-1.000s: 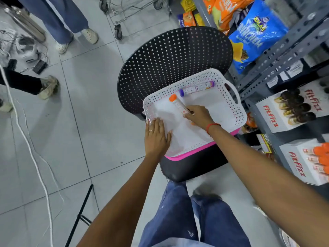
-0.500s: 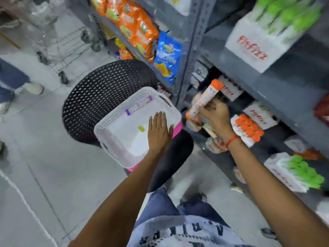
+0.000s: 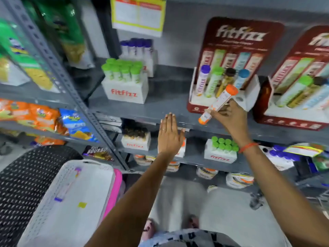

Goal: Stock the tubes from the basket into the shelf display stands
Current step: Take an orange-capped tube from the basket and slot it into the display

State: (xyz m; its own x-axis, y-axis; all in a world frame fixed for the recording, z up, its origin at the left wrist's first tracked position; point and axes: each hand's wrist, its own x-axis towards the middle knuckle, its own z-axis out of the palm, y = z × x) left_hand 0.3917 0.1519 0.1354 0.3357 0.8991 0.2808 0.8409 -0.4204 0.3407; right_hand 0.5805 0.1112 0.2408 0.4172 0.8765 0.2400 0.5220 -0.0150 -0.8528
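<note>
My right hand (image 3: 228,118) grips an orange-capped tube (image 3: 219,104), tilted, its cap just in front of the dark red display stand (image 3: 196,107) on the upper shelf. That stand holds purple, green, brown and blue capped tubes, and its rightmost slot (image 3: 239,99) shows empty beside the held tube. My left hand (image 3: 169,134) is raised flat with fingers straight, holding nothing, in front of the shelf edge. The white basket (image 3: 46,202) sits at the lower left on a black perforated chair (image 3: 16,179), with one purple-capped tube (image 3: 68,184) lying inside.
A second red display stand (image 3: 292,120) stands at the right. White boxes of green-capped tubes (image 3: 124,81) and purple-capped tubes (image 3: 137,49) sit further left on the shelf. More boxes fill the lower shelf (image 3: 220,150). Snack bags (image 3: 42,118) hang on the left rack.
My right hand picked the orange-capped tube out of the basket and lifted it up to the red stand. My left hand left the basket rim and rose. The view swung up to the shelf.
</note>
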